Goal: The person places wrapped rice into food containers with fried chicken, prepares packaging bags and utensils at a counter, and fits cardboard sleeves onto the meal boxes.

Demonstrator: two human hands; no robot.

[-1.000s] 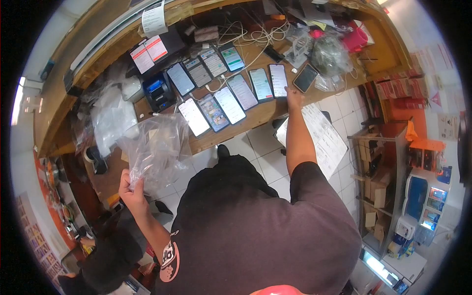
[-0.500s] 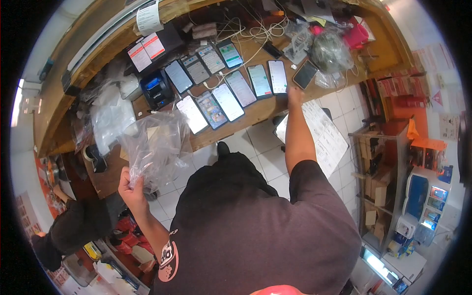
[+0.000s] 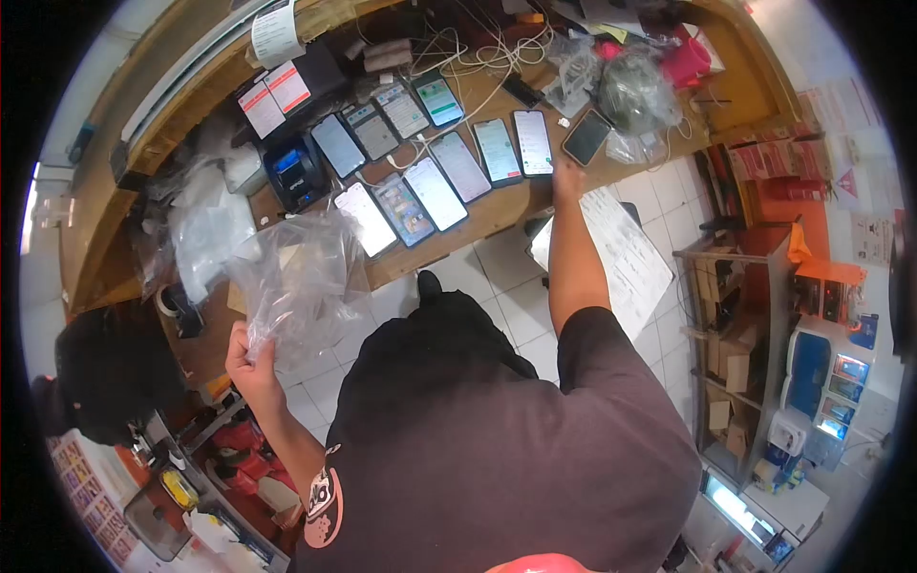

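Observation:
My left hand pinches the edge of a clear plastic bag, which hangs crumpled over the desk's left front edge. At that edge my right hand is beside the lower corner of a phone with a lit white screen. Its fingers are too small and blurred to make out. Nearby on the right lies a phone with a dark screen. Several more lit phones lie in two rows across the desk, among them a white-screened phone close to the bag and a phone with a green band.
A small black printer stands left of the phones. White cables tangle behind them. Plastic wrapping is heaped at the back right. A large written sheet sits below my right arm. Another person in dark clothes is at the left.
The other person at the left has shifted and now shows higher in the view. My view has tilted slightly. Both my hands stay nearly in place, the bag still in my left.

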